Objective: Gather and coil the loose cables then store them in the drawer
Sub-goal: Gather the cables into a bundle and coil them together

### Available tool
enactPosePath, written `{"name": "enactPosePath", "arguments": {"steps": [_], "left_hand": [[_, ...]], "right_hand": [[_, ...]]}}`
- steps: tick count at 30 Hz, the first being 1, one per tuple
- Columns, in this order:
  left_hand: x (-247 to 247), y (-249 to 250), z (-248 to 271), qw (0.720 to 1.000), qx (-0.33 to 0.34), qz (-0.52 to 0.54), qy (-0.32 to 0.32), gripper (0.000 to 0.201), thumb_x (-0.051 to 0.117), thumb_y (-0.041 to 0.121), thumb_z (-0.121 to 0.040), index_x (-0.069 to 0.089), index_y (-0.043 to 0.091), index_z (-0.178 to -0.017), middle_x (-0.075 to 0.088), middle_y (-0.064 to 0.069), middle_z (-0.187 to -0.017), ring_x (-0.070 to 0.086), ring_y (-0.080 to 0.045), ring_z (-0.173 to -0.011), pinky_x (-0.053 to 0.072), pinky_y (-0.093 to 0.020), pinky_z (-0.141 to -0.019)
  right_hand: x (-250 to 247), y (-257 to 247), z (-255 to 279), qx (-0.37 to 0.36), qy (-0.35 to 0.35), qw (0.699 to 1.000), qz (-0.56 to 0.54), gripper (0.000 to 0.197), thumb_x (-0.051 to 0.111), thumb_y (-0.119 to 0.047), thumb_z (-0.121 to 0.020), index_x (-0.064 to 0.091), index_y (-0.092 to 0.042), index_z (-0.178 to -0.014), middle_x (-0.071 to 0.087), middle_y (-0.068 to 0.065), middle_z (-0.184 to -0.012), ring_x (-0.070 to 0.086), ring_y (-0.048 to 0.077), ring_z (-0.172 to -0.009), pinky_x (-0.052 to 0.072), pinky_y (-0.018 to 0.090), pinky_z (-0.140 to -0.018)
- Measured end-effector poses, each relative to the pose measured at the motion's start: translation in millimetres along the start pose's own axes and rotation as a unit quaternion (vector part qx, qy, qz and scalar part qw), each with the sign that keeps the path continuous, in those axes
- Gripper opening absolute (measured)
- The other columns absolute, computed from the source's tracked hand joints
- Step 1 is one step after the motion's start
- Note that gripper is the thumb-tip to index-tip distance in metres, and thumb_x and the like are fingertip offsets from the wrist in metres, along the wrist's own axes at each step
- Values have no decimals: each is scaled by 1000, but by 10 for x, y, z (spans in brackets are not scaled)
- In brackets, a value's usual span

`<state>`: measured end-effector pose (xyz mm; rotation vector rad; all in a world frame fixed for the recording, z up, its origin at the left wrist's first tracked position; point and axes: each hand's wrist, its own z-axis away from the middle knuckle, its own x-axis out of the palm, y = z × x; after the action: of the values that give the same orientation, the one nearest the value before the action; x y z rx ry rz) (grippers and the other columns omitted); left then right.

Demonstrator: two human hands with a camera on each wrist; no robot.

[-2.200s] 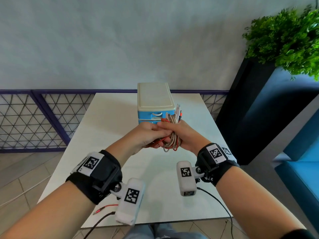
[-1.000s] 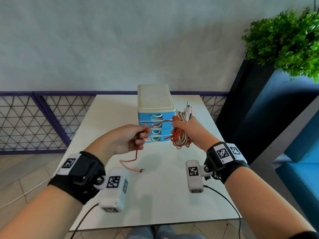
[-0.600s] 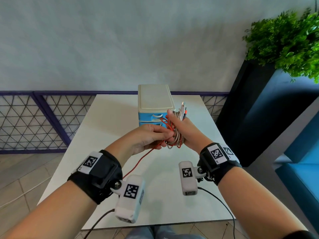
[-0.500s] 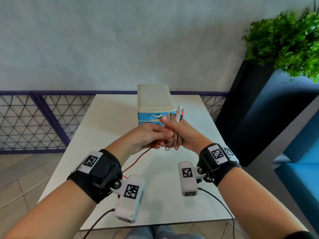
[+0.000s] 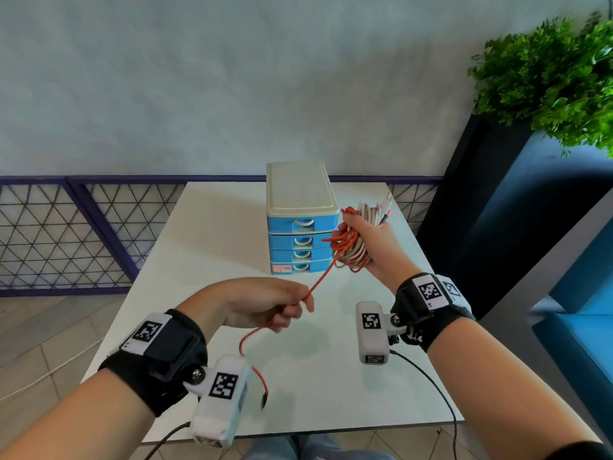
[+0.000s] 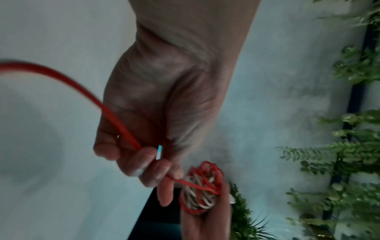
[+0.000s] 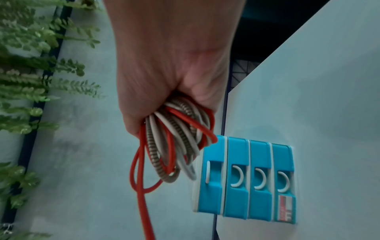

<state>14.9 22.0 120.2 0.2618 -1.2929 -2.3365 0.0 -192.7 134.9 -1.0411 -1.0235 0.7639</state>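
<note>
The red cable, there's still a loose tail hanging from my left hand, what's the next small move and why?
Probably bring the left hand back to the coil and lay another loop of the red cable around it. The right hand grips the bundle, but a taut stretch and a dangling tail with its plug remain unwound, and all four drawers of the drawer unit look closed.

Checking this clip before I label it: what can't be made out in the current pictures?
- Drawer unit contents: all four drawers closed, every view.
- How many cables make up the coil: loops overlap inside the right hand, head and right wrist views.
- Red cable end plug: motion-blurred, head view.
- Left hand grip on the cable: blurred, left wrist view.
</note>
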Motion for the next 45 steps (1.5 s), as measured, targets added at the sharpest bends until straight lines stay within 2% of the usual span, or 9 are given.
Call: {"name": "enactPosePath", "arguments": {"steps": [2, 5, 10, 18, 23, 28, 35, 42, 45], "left_hand": [[-60, -70, 5, 995, -29, -96, 17, 28, 42, 32, -100, 61, 17, -86, 42, 5, -65, 35, -9, -52, 31, -21, -56], [-111, -22, -49, 950, 10, -267, 161, 22, 55, 32, -93, 67, 23, -78, 53, 7, -66, 44, -8, -57, 36, -15, -54], [-195, 170, -155, 886, 157, -276, 338, 19, 67, 25, -86, 65, 29, -67, 63, 5, -71, 53, -11, -66, 40, -24, -61], [-157, 347, -208, 837, 216, -305, 399, 13, 65, 31, -86, 67, 22, -77, 64, 8, -77, 54, -2, -69, 36, -17, -60], [-144, 354, -156, 910, 127, -237, 316, 19, 56, 35, -91, 66, 19, -85, 59, 3, -71, 52, -13, -62, 40, -22, -55], [-295, 256, -69, 981, 32, -34, 186, 29, 39, 33, -99, 61, 16, -92, 43, 6, -60, 31, -12, -48, 26, -29, -56], [-198, 232, 49, 984, 59, 139, 93, 17, 49, 21, -96, 63, 13, -99, 55, 7, -69, 49, -7, -53, 46, -25, -70], [83, 308, -82, 969, 139, 54, 195, 14, 62, 27, -89, 62, 15, -96, 63, 2, -73, 42, -7, -46, 37, -17, -49], [165, 338, -100, 962, 157, -36, 221, 18, 62, 29, -89, 62, 13, -96, 67, 2, -69, 42, -9, -48, 32, -19, -48]], "right_hand": [[-30, -59, -21, 14, -15, 1000, -11, 14, 64, -13, -90, 63, 1, -90, 70, 14, -80, 70, 24, -66, 60, 42, -67], [-23, -100, 19, 46, -78, 995, 34, 28, 65, -17, -90, 60, 4, -107, 72, 17, -88, 70, 30, -77, 57, 45, -77], [75, -108, 105, 46, -145, 975, 165, 24, 64, -17, -90, 65, 5, -100, 73, 22, -97, 71, 33, -88, 58, 42, -83], [227, -1, 210, 29, -187, 954, 233, 23, 66, -19, -88, 66, 1, -101, 72, 17, -92, 69, 34, -90, 53, 48, -93], [219, 64, 217, -3, -191, 944, 270, 12, 64, -18, -90, 62, -6, -94, 66, 15, -85, 65, 28, -81, 53, 47, -87], [81, 113, 127, 2, -122, 941, 316, 34, 68, -28, -86, 57, -7, -109, 70, 15, -92, 70, 23, -77, 58, 41, -82], [81, 106, 100, -46, -47, 930, 361, 13, 62, -30, -90, 49, -25, -90, 60, -4, -80, 59, 8, -70, 47, 20, -62], [199, 188, 91, -45, -37, 964, 259, 21, 64, -30, -87, 63, -11, -95, 68, 11, -82, 69, 28, -73, 58, 49, -75], [190, 179, 109, -7, -112, 983, 144, 34, 67, -40, -87, 65, -13, -108, 71, 9, -84, 69, 26, -69, 58, 43, -68]]}}
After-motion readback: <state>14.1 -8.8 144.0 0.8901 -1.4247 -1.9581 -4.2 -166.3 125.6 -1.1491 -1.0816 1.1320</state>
